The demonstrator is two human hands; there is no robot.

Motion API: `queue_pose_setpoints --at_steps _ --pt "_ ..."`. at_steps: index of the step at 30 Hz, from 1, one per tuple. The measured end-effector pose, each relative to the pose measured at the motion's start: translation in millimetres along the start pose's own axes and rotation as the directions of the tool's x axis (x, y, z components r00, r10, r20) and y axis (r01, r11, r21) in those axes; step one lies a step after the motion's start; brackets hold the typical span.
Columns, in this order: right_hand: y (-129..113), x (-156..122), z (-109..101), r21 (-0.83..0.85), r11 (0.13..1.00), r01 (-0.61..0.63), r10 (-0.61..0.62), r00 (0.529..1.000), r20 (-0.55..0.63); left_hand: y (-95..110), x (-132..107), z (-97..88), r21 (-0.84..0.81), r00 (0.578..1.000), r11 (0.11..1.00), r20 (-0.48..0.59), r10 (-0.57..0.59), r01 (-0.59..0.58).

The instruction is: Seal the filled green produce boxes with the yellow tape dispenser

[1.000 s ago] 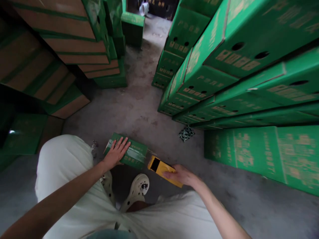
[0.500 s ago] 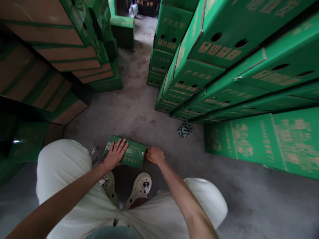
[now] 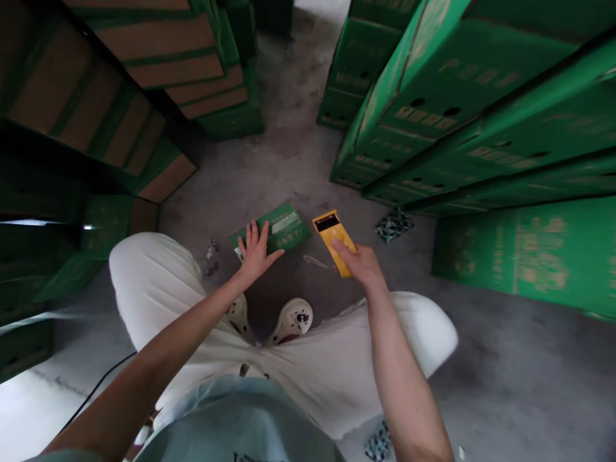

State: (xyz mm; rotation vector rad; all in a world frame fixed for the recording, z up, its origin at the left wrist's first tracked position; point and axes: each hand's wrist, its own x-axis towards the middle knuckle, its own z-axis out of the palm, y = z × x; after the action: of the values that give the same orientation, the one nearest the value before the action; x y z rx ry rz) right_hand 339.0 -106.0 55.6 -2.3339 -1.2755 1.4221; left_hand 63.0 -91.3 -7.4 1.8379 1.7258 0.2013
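A small green cardboard box with pale printing lies on the floor in front of my shoes. My left hand rests on its left part, fingers spread and flat. To the right of the box, my right hand grips a flat yellow rectangular object with a dark panel at its far end. My thumb presses on its upper face, and a gap separates it from the box. Its exact kind I cannot make out. On the floor between the two lies a thin pale strip.
Stacked green cartons rise on the right, with more stacked cartons on the left. A patterned packet lies near the right stack, and a crumpled scrap left of the box. A dark cable runs at lower left.
My right hand has drawn the yellow object away from the box's right end, lifting it into full view. The box has turned, its right end now farther from me. The view has tilted downward.
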Motion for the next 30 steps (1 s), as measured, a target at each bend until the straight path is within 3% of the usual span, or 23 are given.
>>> queue_pose_setpoints --at_steps 4,7,12,16,18,20,23,25,26,27,28,30 --pt "-40 3 19 -0.112 0.979 0.17 -0.173 0.985 -0.015 -11 7 -27.0 -0.32 0.994 0.942 -0.008 0.105 -0.102" --pt "-65 3 28 -0.224 0.93 0.291 -0.306 0.951 -0.036 -15 3 -37.2 -0.421 0.99 0.901 0.044 0.133 -0.102" --pt "-74 5 57 -0.505 0.761 0.408 -0.519 0.849 -0.096 -17 -10 -56.6 -0.424 0.987 0.905 0.124 0.098 -0.037" --pt "-69 16 89 -0.608 0.539 0.583 -0.684 0.724 0.088 -28 -32 -89.4 -0.212 0.973 0.975 0.207 0.103 -0.058" --pt "-69 18 98 -0.624 0.475 0.621 -0.71 0.689 0.144 -35 -52 -105.2 -0.12 0.933 0.991 0.346 0.103 -0.064" --pt "-74 10 99 -0.639 0.463 0.615 -0.727 0.676 0.123 -41 -78 -115.9 -0.111 0.827 0.991 0.549 0.124 -0.075" --pt "-81 -35 93 -0.625 0.53 0.573 -0.692 0.719 0.071 -45 -112 -121.3 -0.169 0.638 0.981 0.746 0.19 -0.095" --pt "-76 -86 91 -0.551 0.588 0.592 -0.599 0.777 0.194 -42 -126 -120.4 -0.174 0.59 0.979 0.782 0.201 -0.103" --pt "-71 -114 90 -0.466 0.604 0.646 -0.536 0.763 0.362 -39 -129 -119.6 -0.173 0.585 0.98 0.786 0.199 -0.102" --pt "-64 -142 91 -0.319 0.623 0.714 -0.496 0.676 0.545 -34 -131 -118.8 -0.172 0.587 0.98 0.785 0.197 -0.099" --pt "-57 -168 91 -0.145 0.649 0.747 -0.496 0.56 0.664 -30 -130 -118.2 -0.168 0.596 0.981 0.78 0.192 -0.096" --pt "-46 -209 88 0.054 0.696 0.716 -0.555 0.489 0.673 -20 -128 -117.9 -0.159 0.624 0.982 0.758 0.189 -0.105"
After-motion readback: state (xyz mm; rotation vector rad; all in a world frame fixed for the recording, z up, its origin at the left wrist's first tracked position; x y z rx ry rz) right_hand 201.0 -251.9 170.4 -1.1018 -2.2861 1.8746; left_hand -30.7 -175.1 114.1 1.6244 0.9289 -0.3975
